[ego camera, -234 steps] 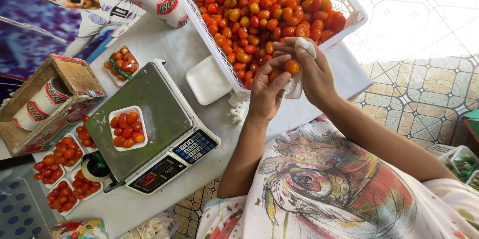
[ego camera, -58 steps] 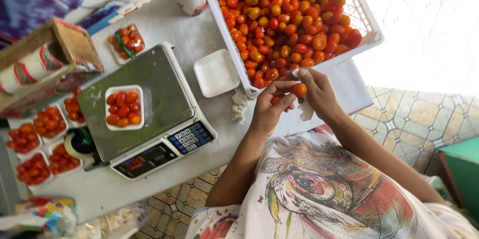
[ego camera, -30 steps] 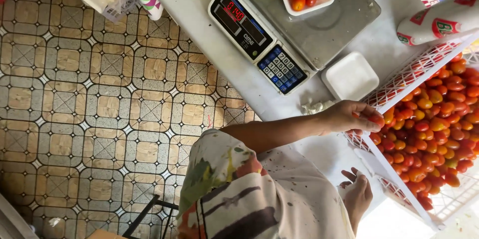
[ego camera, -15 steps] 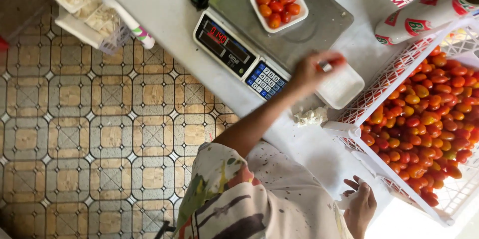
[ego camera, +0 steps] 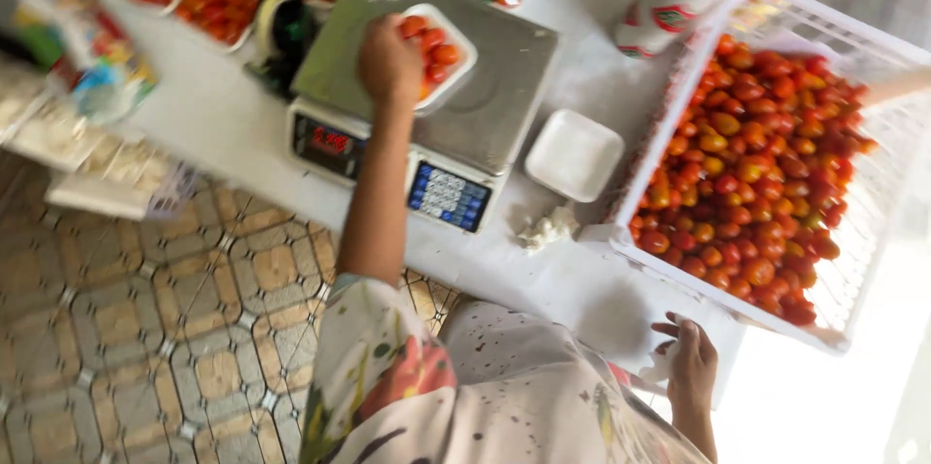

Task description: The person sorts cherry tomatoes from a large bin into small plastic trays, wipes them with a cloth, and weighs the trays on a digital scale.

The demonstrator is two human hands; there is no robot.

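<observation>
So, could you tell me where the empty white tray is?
In the head view, the empty white tray lies on the table between the scale and the tomato crate.

Small white tray [ego camera: 456, 62] of red-orange cherry tomatoes [ego camera: 433, 41], flat on steel scale platform [ego camera: 485, 96], partly hidden.

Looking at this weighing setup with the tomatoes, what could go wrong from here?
The left hand rests on the small white foam tray of tomatoes on the steel scale; its pressure might skew the reading. The big white plastic crate of tomatoes seems to overhang the table's corner near the right hand, so a bump might tip it.
</observation>
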